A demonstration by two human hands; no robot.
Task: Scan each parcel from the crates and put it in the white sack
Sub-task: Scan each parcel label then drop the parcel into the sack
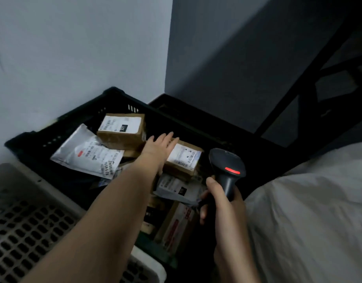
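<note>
We reach the left hand (158, 149) into the black crate (29, 144), fingers straight and spread, palm down over the small box (184, 157) whose label faces up; whether the fingers already touch it we cannot tell. The flat, open hand suits a grasp from above, which we judge to be the step in hand: picking the next parcel.

The right hand (223, 203) is wrapped round the handle of the scanner (227, 168), thumb up the near side. The head points forward over the crate, its red light showing, so that a lifted label can be brought before it without changing grip.

The sack (310, 211) lies just to the right of the crate, close enough for a short drop after each scan.

Count, as far as visible:
- Boxes with labels lying on top: two, the small box and a larger box (122, 130) behind it.
- Grey mailers: two, one (87, 153) leaning at the left wall, one (175, 187) near the scanner.
- Further parcels lie beneath and nearer us, too dark to number.
- Dark crates: two, the second (196, 111) behind the first.
- Pale perforated crate (23, 221): one, at lower left.
</note>
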